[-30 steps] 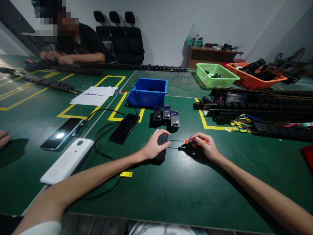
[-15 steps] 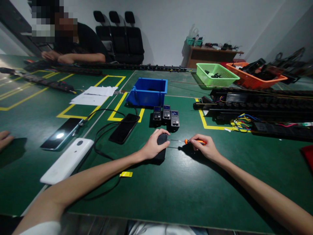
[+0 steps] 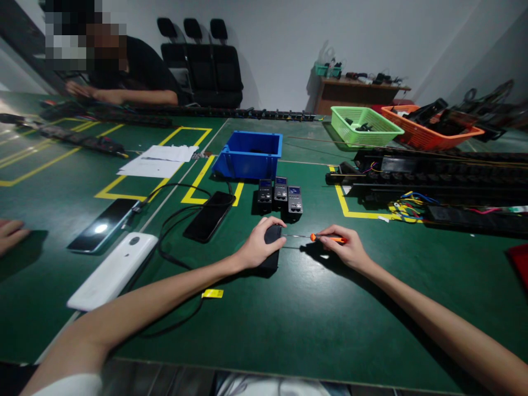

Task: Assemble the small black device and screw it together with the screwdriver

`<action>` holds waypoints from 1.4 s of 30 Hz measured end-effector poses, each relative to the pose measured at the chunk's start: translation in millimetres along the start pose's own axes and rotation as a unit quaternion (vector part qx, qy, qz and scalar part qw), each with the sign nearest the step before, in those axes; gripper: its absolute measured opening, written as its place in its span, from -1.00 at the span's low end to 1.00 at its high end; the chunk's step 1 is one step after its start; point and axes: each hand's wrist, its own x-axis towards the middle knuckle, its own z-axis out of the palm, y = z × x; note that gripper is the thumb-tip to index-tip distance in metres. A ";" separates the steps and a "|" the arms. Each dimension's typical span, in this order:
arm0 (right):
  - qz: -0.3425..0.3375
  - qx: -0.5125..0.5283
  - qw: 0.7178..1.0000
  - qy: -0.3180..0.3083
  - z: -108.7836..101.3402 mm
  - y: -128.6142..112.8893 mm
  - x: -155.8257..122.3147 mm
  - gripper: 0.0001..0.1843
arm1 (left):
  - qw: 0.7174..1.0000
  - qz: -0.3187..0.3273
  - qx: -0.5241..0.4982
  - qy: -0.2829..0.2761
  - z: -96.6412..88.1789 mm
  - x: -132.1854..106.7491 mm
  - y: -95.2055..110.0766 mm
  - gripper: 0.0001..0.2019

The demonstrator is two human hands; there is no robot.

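My left hand (image 3: 260,245) grips a small black box-shaped device (image 3: 271,259), which rests on the green table. Its thumb lies along the right side and the fingers wrap over the far end. In my right hand (image 3: 344,246) is an orange-handled screwdriver (image 3: 315,237), held level between thumb and fingers. The thin metal shaft points left and reaches the device's right side; the tip's exact seat is too small to make out. Just beyond my left hand stand three small dark devices with little screens (image 3: 280,192), grouped close together.
A blue bin (image 3: 251,165) stands behind the small devices. To the left lie a black phone (image 3: 209,217), another phone (image 3: 103,225), a white power bank (image 3: 113,272) and cables. Black rails with wires (image 3: 433,181) occupy the right. Another person's hand (image 3: 12,235) rests at far left.
My hands, the black device and the screwdriver stay almost in place. The hand at the far left edge has come slightly further in, and the person across has shifted their hands a little.
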 end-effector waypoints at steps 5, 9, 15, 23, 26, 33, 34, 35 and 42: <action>-0.003 -0.009 1.000 0.000 -0.7 2.2 0.2 -0.73 | 1.000 -0.001 0.002 0.002 0.0 0.0 -0.1 -0.73; 0.004 -0.004 1.000 0.002 0.0 1.7 -0.5 -0.72 | 1.000 0.001 0.003 0.000 -0.7 -0.1 1.4 -0.73; 0.029 0.018 0.999 0.003 1.4 -4.7 -1.0 -0.70 | 1.000 0.000 0.006 -0.003 -0.6 0.0 1.6 -0.73; 0.025 0.184 0.982 -0.011 -1.6 -0.8 -0.2 -0.66 | 1.000 0.004 0.007 -0.008 1.0 -0.1 0.7 -0.72; 0.036 0.200 0.979 -0.017 -0.6 -1.1 0.2 -0.65 | 1.000 0.007 0.008 -0.010 1.5 -0.3 0.7 -0.72; 0.049 0.093 0.994 -0.034 1.1 -6.6 0.2 -0.64 | 1.000 0.002 0.004 -0.006 0.3 -0.7 1.5 -0.73; 0.048 0.081 0.995 -0.032 1.0 -7.0 0.0 -0.65 | 1.000 0.003 0.003 -0.006 0.1 -0.6 1.6 -0.73; 0.047 0.071 0.996 -0.031 0.9 -7.1 -0.1 -0.66 | 1.000 0.003 0.002 -0.006 0.0 -0.6 1.7 -0.73; 0.031 0.037 0.999 -0.016 0.3 -6.8 -0.1 -0.68 | 1.000 -0.001 0.003 -0.003 -0.4 -0.4 2.6 -0.74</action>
